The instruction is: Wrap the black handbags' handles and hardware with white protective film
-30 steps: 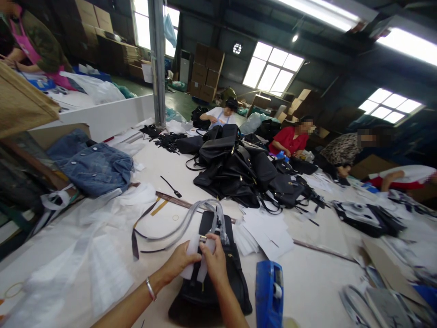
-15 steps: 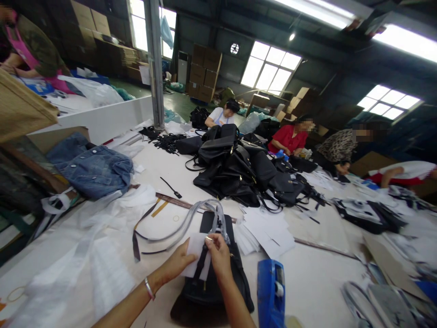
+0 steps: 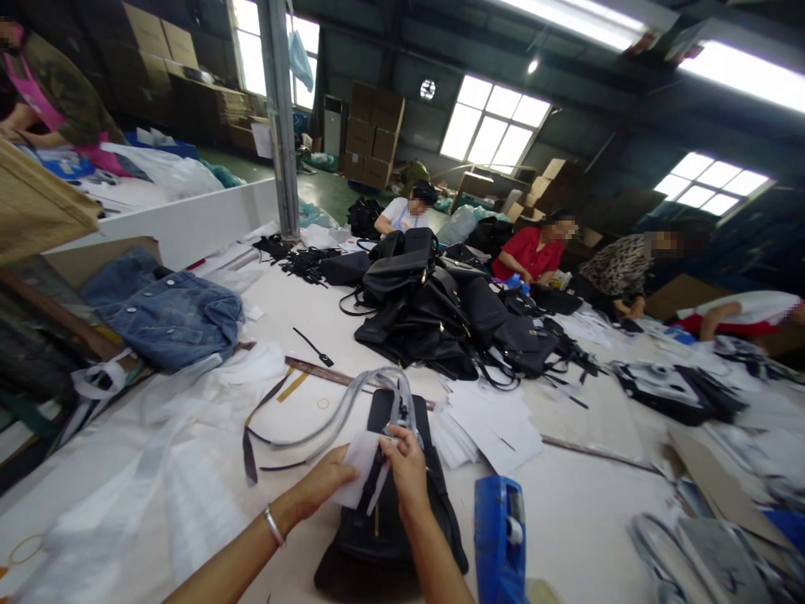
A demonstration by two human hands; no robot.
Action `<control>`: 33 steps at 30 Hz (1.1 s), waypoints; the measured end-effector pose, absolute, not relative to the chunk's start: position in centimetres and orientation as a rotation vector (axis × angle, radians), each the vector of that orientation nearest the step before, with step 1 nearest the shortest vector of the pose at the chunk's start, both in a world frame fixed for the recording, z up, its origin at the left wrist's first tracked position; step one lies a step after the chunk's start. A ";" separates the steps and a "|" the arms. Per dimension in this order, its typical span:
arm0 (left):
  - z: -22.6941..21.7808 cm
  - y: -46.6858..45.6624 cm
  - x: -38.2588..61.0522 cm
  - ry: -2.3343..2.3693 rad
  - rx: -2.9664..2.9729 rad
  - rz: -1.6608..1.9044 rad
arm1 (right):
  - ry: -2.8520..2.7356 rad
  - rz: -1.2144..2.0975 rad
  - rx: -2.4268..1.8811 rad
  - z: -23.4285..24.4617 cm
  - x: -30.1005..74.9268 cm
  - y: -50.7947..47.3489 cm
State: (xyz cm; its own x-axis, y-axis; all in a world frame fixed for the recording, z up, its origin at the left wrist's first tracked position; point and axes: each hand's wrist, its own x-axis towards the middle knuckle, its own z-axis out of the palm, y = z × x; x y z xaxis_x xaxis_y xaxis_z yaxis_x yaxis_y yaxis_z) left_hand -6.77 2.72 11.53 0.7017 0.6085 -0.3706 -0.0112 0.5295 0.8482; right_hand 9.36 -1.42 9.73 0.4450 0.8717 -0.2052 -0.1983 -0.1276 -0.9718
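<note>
A black bag (image 3: 402, 537) lies on the table in front of me, its straps (image 3: 352, 403) wrapped in clear plastic and looping off to the left. My left hand (image 3: 324, 482) pinches a thin white foam sheet (image 3: 356, 460) over the bag, thumb on top. Fingers of my right hand (image 3: 403, 466) are closed on a narrow black strap (image 3: 372, 480) at its upper end, against the sheet's right edge. Part of the sheet shows on both sides of the strap. A gold zip (image 3: 377, 522) shows on the bag just below.
A blue tape dispenser (image 3: 500, 537) stands right of the bag. White paper sheets (image 3: 490, 428) lie beyond it, before a large pile of black bags (image 3: 433, 302). White foam sheets (image 3: 207, 478) and a denim garment (image 3: 169, 310) are at left. Several people work around the table.
My left hand has shifted slightly left and turned the foam sheet, which now bends around the strap. The right hand keeps its pinch near the same spot.
</note>
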 end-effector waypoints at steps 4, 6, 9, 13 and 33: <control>12.4 1.8 -5.8 0.730 0.850 0.520 | -0.671 1.046 -1.423 10.2 9.3 -1.3; 12.7 1.5 -5.2 0.797 0.869 0.573 | -0.688 1.091 -1.387 10.9 9.3 -1.6; 12.7 1.4 -4.6 0.860 0.919 0.622 | -0.711 1.220 -1.246 12.0 9.3 -2.7; 12.6 1.3 -4.4 0.850 0.956 0.653 | -0.687 1.278 -1.143 12.1 8.9 -3.7; 12.7 2.4 -4.5 0.818 0.988 0.620 | -0.513 1.168 -1.240 11.5 8.5 -1.9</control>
State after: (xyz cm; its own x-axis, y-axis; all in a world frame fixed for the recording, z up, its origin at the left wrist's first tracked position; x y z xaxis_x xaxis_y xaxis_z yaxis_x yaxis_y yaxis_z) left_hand -4.51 2.37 12.72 0.5564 0.7709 -0.3101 -0.0902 0.4270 0.8997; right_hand 8.48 -1.95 11.54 0.3791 0.8850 -0.2701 -0.3996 -0.1067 -0.9104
